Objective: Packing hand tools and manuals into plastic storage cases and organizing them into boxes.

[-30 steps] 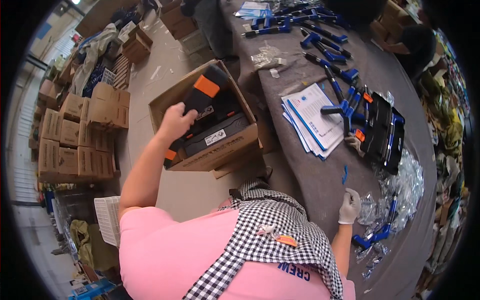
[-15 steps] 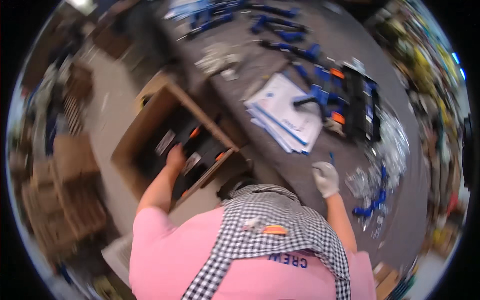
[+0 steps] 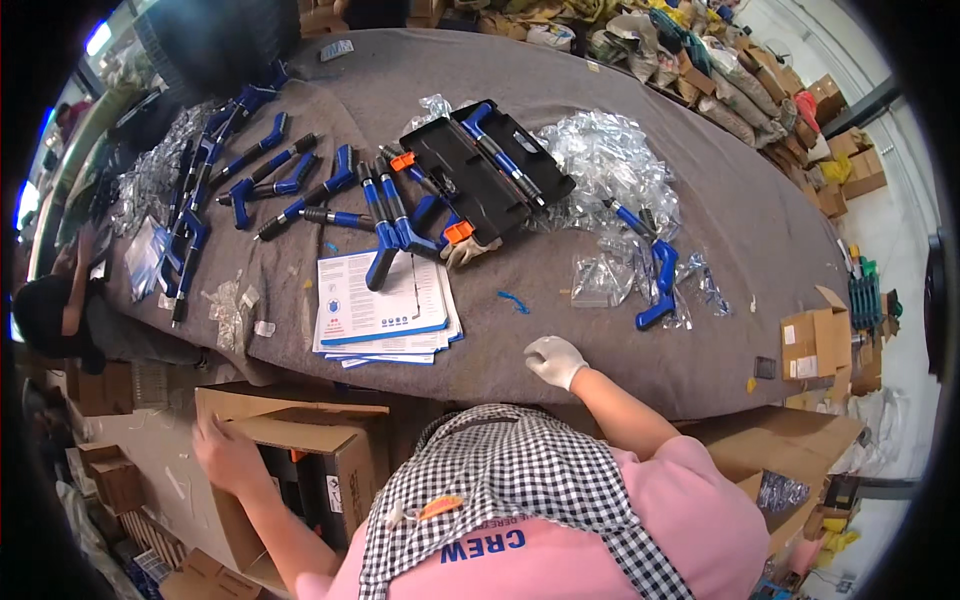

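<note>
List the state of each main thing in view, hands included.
Black case: open, blue tool inside
Papers: flat, unevenly stacked
Clear plastic wrap: crumpled, heaped
Near-left carton: open, black cases inside
Left hand: bare, at carton's edge; grip unclear
Right hand: gloved, curled, nothing visibly held

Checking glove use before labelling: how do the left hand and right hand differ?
Covering: the left hand is bare; the right hand wears a white glove.
Place: the left hand is down at the open carton; the right hand is over the near edge of the grey cloth.
Pose: the left hand's fingers extend; the right hand's curl inward.
Shared: neither visibly holds a tool.
</note>
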The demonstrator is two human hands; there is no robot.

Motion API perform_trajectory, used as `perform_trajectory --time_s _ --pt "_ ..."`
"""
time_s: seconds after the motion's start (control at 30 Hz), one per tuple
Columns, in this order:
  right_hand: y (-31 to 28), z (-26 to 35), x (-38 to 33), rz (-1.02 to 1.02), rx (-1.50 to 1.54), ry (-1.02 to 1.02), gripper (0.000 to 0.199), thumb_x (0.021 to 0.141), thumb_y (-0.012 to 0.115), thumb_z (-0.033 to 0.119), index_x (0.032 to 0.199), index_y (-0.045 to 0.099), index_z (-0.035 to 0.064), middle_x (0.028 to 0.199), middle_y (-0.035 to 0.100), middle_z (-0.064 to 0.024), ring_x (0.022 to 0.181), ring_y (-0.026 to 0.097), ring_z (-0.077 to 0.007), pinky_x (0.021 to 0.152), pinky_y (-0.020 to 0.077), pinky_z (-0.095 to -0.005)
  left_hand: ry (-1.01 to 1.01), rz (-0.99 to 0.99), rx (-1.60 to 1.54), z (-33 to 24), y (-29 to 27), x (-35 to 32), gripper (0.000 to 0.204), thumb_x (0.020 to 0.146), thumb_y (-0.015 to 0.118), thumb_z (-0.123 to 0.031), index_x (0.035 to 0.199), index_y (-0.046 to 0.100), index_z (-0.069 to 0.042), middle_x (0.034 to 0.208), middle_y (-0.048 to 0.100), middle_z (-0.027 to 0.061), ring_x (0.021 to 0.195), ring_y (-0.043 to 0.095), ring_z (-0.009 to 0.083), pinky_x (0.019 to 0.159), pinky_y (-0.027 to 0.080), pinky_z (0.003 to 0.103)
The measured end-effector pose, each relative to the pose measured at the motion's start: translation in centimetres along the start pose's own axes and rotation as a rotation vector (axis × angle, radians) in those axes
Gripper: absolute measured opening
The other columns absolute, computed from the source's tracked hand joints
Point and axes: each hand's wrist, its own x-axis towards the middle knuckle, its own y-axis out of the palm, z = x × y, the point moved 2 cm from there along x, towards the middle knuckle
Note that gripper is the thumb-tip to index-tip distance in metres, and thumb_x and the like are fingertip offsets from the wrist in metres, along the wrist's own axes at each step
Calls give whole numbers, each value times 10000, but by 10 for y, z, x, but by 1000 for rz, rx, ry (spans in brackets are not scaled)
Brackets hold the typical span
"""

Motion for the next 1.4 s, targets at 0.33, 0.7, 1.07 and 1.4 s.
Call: perform_trajectory --time_s 0.33,0.7,1.07,1.4 --pt "-53 -69 -29 -175 252 44 252 791 627 226 939 694 34 956 678 -151 945 618 -337 854 481 -425 698 598 -911 -520 109 -33 691 799 707 -430 1267 490 30 1159 591 255 1103 560 384 958 436 431" --pt "-145 -263 -164 -1006 116 460 128 743 656 152 845 672 76 838 661 -135 810 612 -356 751 483 -443 410 702 -418 -710 270 18 361 781 522 -228 955 694 37 1039 643 282 1024 617 422 889 478 461" --pt "-260 -440 -120 -472 -141 685 551 776 672 333 1230 548 47 1078 635 -219 1036 601 -375 896 468 -462 1213 828 -227 -455 115 -174 102 768 594 -170 760 575 -71 669 615 158 636 638 355 556 509 482" --pt "-249 -486 -104 -255 -261 846 253 813 568 195 1035 617 82 1029 654 -195 1007 605 -394 833 477 -459 1600 1107 -170 -376 117 -231 121 798 589 -215 850 621 -110 901 604 87 876 619 280 700 511 412"
